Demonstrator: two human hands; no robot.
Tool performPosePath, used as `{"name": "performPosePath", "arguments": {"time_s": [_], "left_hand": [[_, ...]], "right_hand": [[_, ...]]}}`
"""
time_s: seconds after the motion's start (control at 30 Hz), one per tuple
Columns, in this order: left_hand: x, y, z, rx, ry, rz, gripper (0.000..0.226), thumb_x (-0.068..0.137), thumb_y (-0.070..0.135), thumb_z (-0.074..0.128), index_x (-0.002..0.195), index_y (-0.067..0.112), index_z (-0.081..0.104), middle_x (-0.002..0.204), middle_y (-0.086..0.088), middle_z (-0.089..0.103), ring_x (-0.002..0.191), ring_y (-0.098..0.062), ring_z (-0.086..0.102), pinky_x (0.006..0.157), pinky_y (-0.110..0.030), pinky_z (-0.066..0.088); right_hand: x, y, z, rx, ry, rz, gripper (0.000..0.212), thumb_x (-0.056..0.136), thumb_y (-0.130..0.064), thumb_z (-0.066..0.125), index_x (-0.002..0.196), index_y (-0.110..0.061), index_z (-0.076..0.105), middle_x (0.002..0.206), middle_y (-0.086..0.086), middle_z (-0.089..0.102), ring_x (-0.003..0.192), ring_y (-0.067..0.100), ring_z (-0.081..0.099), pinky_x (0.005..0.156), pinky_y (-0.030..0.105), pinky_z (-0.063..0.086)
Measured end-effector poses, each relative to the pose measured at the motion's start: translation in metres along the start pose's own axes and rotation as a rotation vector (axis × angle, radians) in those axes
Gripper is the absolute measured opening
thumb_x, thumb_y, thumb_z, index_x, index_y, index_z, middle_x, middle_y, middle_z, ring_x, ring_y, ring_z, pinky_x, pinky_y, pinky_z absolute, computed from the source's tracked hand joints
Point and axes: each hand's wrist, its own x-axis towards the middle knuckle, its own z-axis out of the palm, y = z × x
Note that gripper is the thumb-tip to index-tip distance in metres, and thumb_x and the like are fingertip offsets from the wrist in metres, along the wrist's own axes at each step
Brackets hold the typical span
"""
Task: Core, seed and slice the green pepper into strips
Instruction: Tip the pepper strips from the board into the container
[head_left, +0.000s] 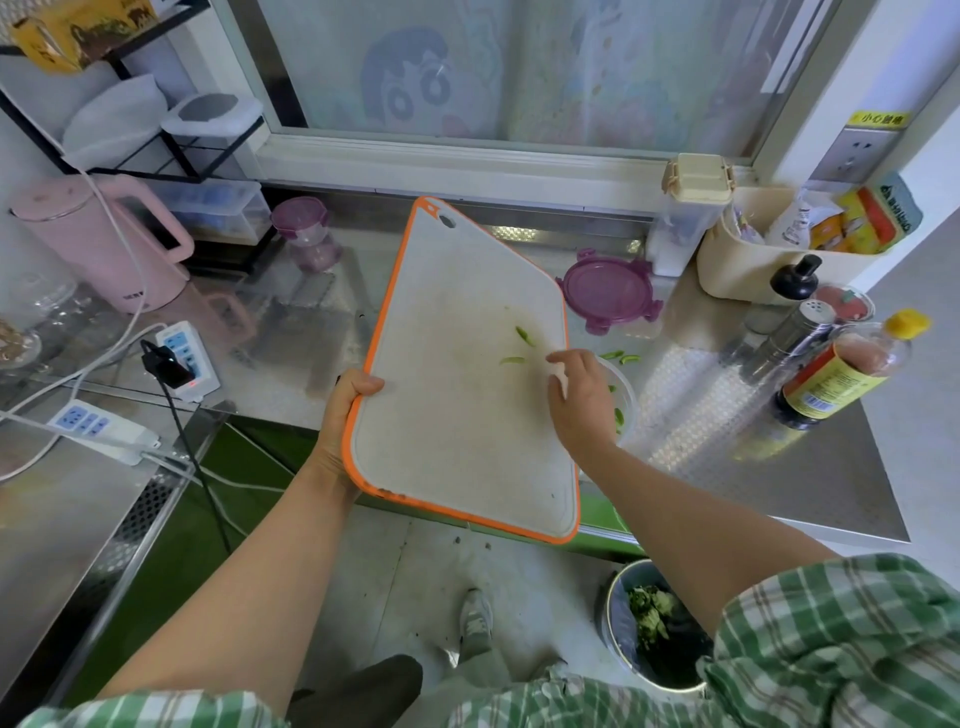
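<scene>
As seen from the head camera, grips the cutting board (457, 415) by its orange-rimmed left edge with the left hand (345, 410), thumb curled over the top face, fingers hidden beneath; holds it lifted and tilted, far corner over the steel counter (291, 353), near corner out past the counter's front edge above the floor; reaches with the right hand (579, 400) over the board's right edge, fingers loose and spread, pinching nothing that shows; hands well apart, one at each long side of the board.

On the white face, near the right edge and just ahead of the right fingertips, two green pepper strips (524, 336); more strips just past the hand, by the far rim of a clear container (629, 395); whether on the counter or on that rim, cannot tell; container largely hidden under the right wrist, a few green pieces visible inside.

Beyond the board's right edge, flat on the counter, a purple lid (608, 293); far left, a pink kettle (98, 244); left of the board, a white power strip (189, 358) with a black plug in it; at the right, a yellow-capped bottle (836, 374) among other bottles; on the floor below the right forearm, a bin (608, 623) with green scraps inside.
</scene>
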Motion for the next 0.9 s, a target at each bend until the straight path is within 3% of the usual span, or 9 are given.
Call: {"name": "performPosePath", "arguments": {"time_s": [0.1, 0.17, 0.27, 0.53, 0.7, 0.8, 0.9], "left_hand": [[0.0, 0.0, 0.001, 0.005, 0.01, -0.011, 0.11, 0.03, 0.034, 0.086, 0.132, 0.01, 0.052, 0.12, -0.021, 0.059, 0.097, -0.037, 0.061, 0.078, -0.047, 0.055], [-0.001, 0.0, 0.001, -0.001, -0.004, -0.011, 0.107, 0.03, 0.033, 0.086, 0.13, 0.01, 0.054, 0.118, -0.021, 0.06, 0.095, -0.036, 0.062, 0.077, -0.047, 0.055], [-0.002, -0.001, 0.001, -0.022, -0.018, -0.001, 0.102, 0.03, 0.032, 0.086, 0.126, 0.01, 0.057, 0.112, -0.02, 0.065, 0.091, -0.035, 0.065, 0.074, -0.046, 0.058], [0.0, 0.002, -0.001, -0.013, -0.004, -0.015, 0.108, 0.029, 0.032, 0.087, 0.13, 0.01, 0.055, 0.115, -0.02, 0.063, 0.095, -0.036, 0.063, 0.075, -0.046, 0.057], [0.003, 0.004, -0.004, -0.006, 0.009, -0.023, 0.112, 0.026, 0.032, 0.087, 0.131, 0.009, 0.054, 0.112, -0.02, 0.064, 0.092, -0.036, 0.064, 0.073, -0.045, 0.058], [0.003, 0.004, -0.003, -0.014, 0.002, -0.025, 0.108, 0.026, 0.031, 0.087, 0.127, 0.009, 0.056, 0.108, -0.019, 0.067, 0.088, -0.034, 0.067, 0.07, -0.044, 0.059], [0.004, 0.005, -0.003, -0.014, -0.007, -0.025, 0.106, 0.027, 0.032, 0.087, 0.127, 0.009, 0.056, 0.11, -0.019, 0.066, 0.089, -0.034, 0.066, 0.07, -0.044, 0.059]], "right_hand": [[0.008, -0.031, 0.009, 0.118, -0.065, -0.19, 0.028, 0.09, -0.007, 0.057, 0.117, -0.012, 0.065, 0.128, 0.004, 0.059, 0.117, 0.021, 0.052, 0.097, 0.028, 0.041], [0.009, -0.036, 0.015, 0.129, -0.05, -0.238, 0.02, 0.091, -0.01, 0.058, 0.108, -0.011, 0.069, 0.112, 0.005, 0.065, 0.106, 0.025, 0.057, 0.092, 0.033, 0.046], [0.009, -0.026, 0.012, 0.128, -0.04, -0.191, 0.008, 0.088, -0.007, 0.061, 0.093, -0.009, 0.067, 0.091, 0.004, 0.06, 0.088, 0.023, 0.055, 0.076, 0.036, 0.047], [0.001, 0.012, 0.002, -0.102, -0.055, -0.011, 0.003, 0.084, -0.005, 0.06, 0.081, -0.005, 0.062, 0.082, 0.008, 0.056, 0.079, 0.029, 0.055, 0.058, 0.033, 0.038], [0.008, 0.002, 0.0, 0.04, -0.08, -0.07, 0.015, 0.087, -0.014, 0.063, 0.101, -0.012, 0.06, 0.1, 0.001, 0.054, 0.077, 0.016, 0.054, 0.066, 0.027, 0.04], [0.013, -0.012, 0.007, 0.115, -0.11, -0.089, 0.011, 0.09, -0.016, 0.062, 0.098, -0.009, 0.059, 0.095, 0.0, 0.05, 0.078, 0.014, 0.049, 0.072, 0.023, 0.04], [0.01, -0.009, 0.01, 0.08, -0.104, -0.026, 0.006, 0.092, -0.013, 0.057, 0.091, -0.007, 0.056, 0.088, 0.0, 0.048, 0.078, 0.019, 0.047, 0.068, 0.032, 0.039]]}}
